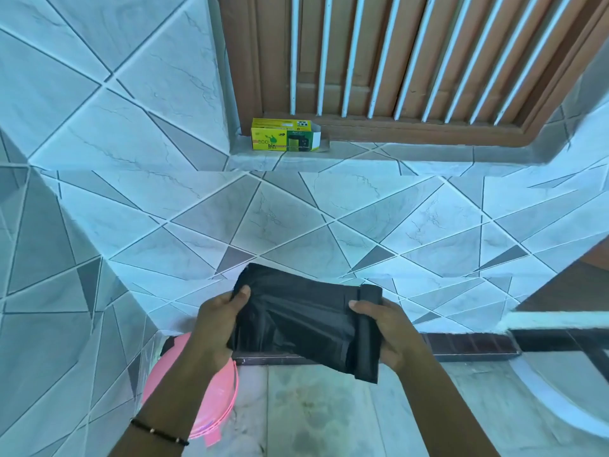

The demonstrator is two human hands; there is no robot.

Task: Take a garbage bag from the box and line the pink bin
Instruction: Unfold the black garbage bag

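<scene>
A black garbage bag (296,316), still partly folded and rolled at its right end, is stretched between both hands in front of the tiled wall. My left hand (214,328) grips its left edge, thumb on top. My right hand (385,328) grips the rolled right end. The yellow-green bag box (283,135) lies on the window ledge above, its right flap open. The pink bin (211,404) stands on the floor at lower left, mostly hidden behind my left forearm.
A brown window frame with white bars (412,61) sits above the ledge. Tiled walls close in at the left and ahead. A white curved fixture (566,400) is at lower right. Pale floor tiles (329,410) lie below the hands.
</scene>
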